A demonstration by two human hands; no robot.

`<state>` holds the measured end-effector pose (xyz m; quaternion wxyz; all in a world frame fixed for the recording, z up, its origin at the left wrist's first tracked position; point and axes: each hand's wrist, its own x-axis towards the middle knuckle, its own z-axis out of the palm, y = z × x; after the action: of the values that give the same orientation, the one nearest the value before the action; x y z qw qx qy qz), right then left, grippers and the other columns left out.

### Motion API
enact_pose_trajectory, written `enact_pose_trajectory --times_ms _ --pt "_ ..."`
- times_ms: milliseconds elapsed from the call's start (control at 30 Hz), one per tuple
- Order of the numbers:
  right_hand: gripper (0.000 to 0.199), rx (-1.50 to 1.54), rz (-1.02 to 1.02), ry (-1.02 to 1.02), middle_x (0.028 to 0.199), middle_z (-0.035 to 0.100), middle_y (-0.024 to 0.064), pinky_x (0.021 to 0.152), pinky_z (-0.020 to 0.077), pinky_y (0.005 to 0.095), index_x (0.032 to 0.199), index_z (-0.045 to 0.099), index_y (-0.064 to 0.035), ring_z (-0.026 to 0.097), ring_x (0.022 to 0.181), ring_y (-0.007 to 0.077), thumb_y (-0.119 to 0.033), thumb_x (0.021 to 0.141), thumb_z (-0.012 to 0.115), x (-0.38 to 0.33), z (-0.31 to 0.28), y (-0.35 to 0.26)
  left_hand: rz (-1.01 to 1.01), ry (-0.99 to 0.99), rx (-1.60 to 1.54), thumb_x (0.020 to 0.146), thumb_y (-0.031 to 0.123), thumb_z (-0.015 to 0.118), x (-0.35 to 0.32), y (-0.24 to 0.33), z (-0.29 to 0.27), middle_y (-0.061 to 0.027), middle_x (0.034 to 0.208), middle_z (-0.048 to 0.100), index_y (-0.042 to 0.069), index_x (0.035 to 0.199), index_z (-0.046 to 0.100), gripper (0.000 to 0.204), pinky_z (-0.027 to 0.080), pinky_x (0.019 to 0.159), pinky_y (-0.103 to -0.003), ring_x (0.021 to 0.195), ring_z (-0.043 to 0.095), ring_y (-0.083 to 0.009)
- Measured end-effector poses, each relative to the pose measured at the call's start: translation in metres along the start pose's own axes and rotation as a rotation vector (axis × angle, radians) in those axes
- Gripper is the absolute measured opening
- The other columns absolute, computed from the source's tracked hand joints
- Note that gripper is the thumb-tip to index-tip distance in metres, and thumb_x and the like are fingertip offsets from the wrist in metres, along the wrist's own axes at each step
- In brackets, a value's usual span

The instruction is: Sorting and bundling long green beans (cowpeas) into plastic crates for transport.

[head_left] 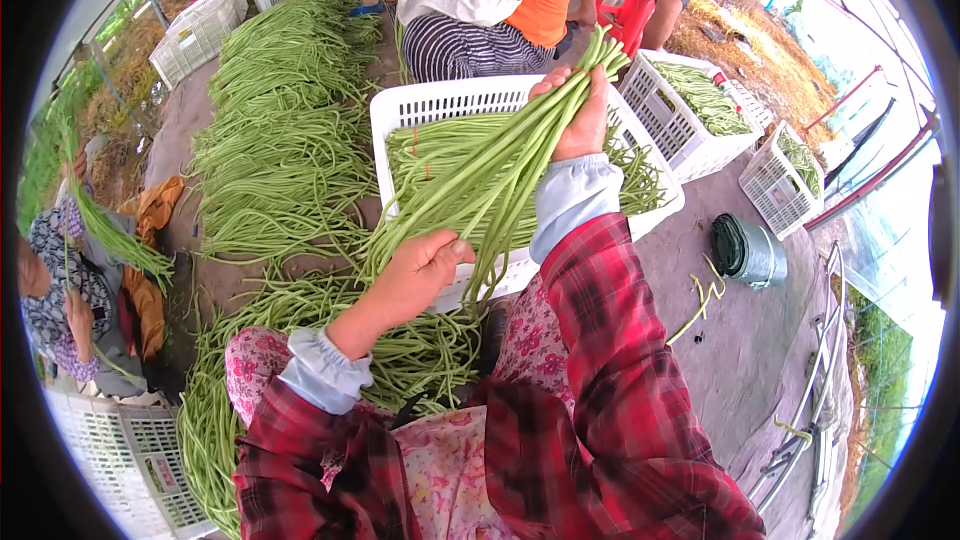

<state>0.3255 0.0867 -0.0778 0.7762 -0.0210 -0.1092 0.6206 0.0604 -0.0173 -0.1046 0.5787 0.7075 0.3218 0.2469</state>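
Observation:
A thick bundle of long green yard-long beans (520,155) slants across the front of me. Its upper end is wrapped by the fingers of my right hand (585,118). Lower down, my left hand (415,270) is closed, thumb against fingers, at the bundle's lower part; what it pinches is partly hidden. Under the bundle stands a white slotted crate (385,140) with more beans (455,145) lying in it, some tied with a reddish band. Around my legs spreads a loose heap of beans (300,330).
Long rows of beans (285,130) cover the ground at left. Other crates (680,135) of beans stand at right, near a dark green roll (745,250) and metal poles (815,370). People sit at the back and far left; a red stool (628,10) stands behind.

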Motion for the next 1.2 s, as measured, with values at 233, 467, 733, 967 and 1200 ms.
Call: enact_pose_trajectory --times_ms 233,467,733,967,1200 --pt "0.036 -0.03 0.069 -0.002 0.072 0.05 0.0016 0.064 0.0444 0.0332 0.079 0.049 -0.01 0.05 0.065 0.0157 -0.044 0.09 0.054 0.006 0.005 0.009 -0.183 -0.035 0.025 0.097 0.018 0.045 -0.046 0.023 -0.039 0.0031 0.06 0.039 0.001 0.09 0.059 0.024 0.033 0.051 -0.024 0.056 0.036 -0.0063" --pt "0.035 0.019 0.099 0.06 0.071 0.05 0.0019 0.065 0.0456 0.0337 0.08 0.049 -0.0089 0.049 0.065 0.016 -0.042 0.088 0.058 0.008 0.011 0.026 -0.187 -0.057 0.153 0.096 0.019 0.046 -0.076 0.037 -0.042 0.0013 0.063 0.042 0.0 0.091 0.058 0.023 0.035 0.053 -0.025 0.058 0.036 -0.0075" --pt "0.037 -0.01 0.108 0.005 0.068 0.05 0.0031 0.064 0.047 0.0344 0.076 0.049 -0.0082 0.05 0.064 0.0179 -0.042 0.087 0.059 0.015 0.003 0.03 -0.258 -0.041 0.172 0.095 0.018 0.047 -0.117 0.043 -0.044 -0.0005 0.063 0.046 0.0 0.09 0.058 0.022 0.036 0.054 -0.025 0.058 0.041 -0.0085" --pt "0.041 0.176 -0.121 0.07 0.065 0.049 0.0039 0.061 0.0463 0.0324 0.072 0.048 -0.0065 0.049 0.061 0.016 -0.043 0.09 0.051 0.028 -0.022 -0.008 -0.274 0.252 -0.058 0.09 0.02 0.054 -0.223 0.072 -0.112 -0.004 0.082 0.064 0.007 0.096 0.061 0.016 0.038 0.048 -0.023 0.059 0.051 -0.0086" --pt "0.04 0.154 0.001 -0.04 0.066 0.052 0.0063 0.062 0.0467 0.0339 0.073 0.049 -0.0033 0.05 0.062 0.0189 -0.04 0.089 0.051 0.03 -0.025 0.0 -0.396 1.088 0.288 0.094 0.026 0.053 -0.346 0.113 -0.17 0.0074 0.058 0.046 0.006 0.096 0.062 0.021 0.019 0.042 -0.016 0.047 0.031 0.0006"
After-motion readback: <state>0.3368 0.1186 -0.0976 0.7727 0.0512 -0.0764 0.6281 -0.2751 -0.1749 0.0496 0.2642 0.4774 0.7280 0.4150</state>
